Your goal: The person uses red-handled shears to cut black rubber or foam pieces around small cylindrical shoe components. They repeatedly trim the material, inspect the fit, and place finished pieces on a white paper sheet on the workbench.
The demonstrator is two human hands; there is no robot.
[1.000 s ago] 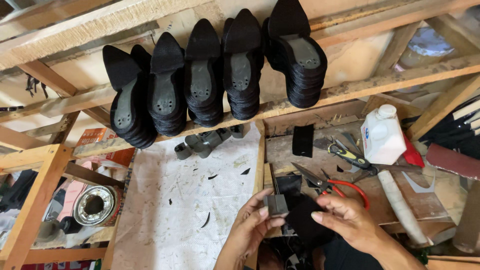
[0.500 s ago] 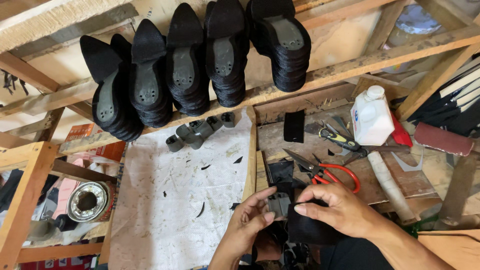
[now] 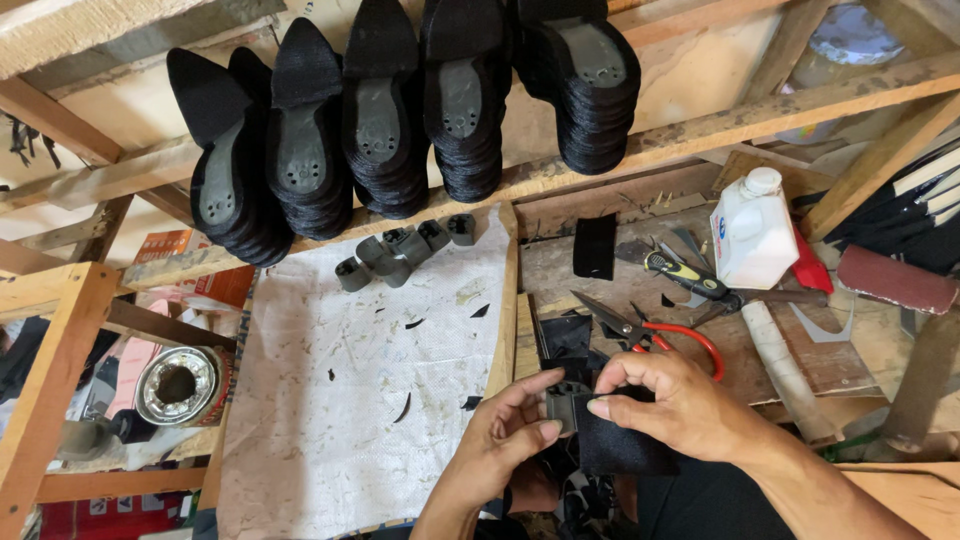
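You hold the grey heel block [image 3: 566,402], wrapped in black fabric [image 3: 622,440], low at 5 o'clock. It has come lower since before. Your left hand [image 3: 505,440] pinches it; your right hand [image 3: 670,405] presses the soft cloth on. Red-handled scissors [image 3: 650,330] lie at 1 o'clock.

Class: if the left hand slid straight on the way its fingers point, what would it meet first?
The left hand points right, so it would probably first meet the right hand gripping the same grey heel and black fabric.
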